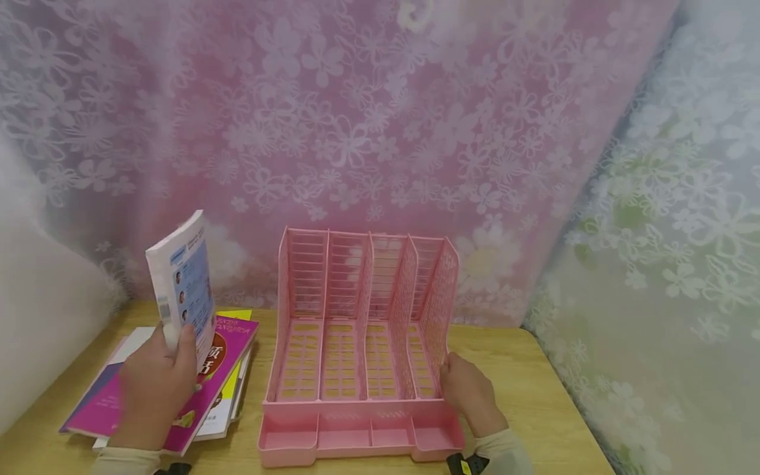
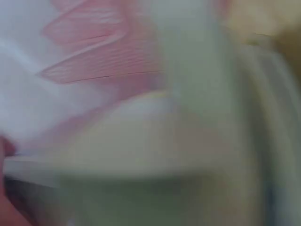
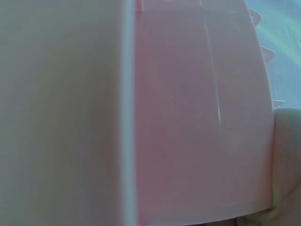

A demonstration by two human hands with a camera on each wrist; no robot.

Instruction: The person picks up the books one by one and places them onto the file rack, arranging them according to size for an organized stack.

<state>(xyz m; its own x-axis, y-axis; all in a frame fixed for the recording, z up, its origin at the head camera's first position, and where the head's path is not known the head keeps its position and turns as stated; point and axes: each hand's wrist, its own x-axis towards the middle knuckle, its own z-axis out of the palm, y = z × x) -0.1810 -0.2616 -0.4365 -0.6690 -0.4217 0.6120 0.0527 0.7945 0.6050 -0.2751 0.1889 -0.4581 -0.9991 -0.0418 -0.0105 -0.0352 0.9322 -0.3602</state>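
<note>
My left hand [image 1: 156, 379] grips a white and blue book [image 1: 189, 290] by its lower part and holds it tilted upright over a pile of books. The pile's top cover is magenta [image 1: 228, 349]. A pink desk file organizer [image 1: 362, 409] stands right of the pile, with four upright slots and a row of small front trays. At its right side panel, my right hand [image 1: 472, 389] grips the edge with curled fingers. The organizer's pink plastic fills much of the right wrist view, with part of the hand [image 3: 288, 160] against it. The left wrist view is badly blurred.
Everything stands on a light wooden table [image 1: 516, 369]. Behind it hangs a pink flowered curtain [image 1: 368, 132], close behind the organizer. A pale flowered cloth [image 1: 665, 297] runs along the right edge, and a white cloth [image 1: 47, 284] lines the left.
</note>
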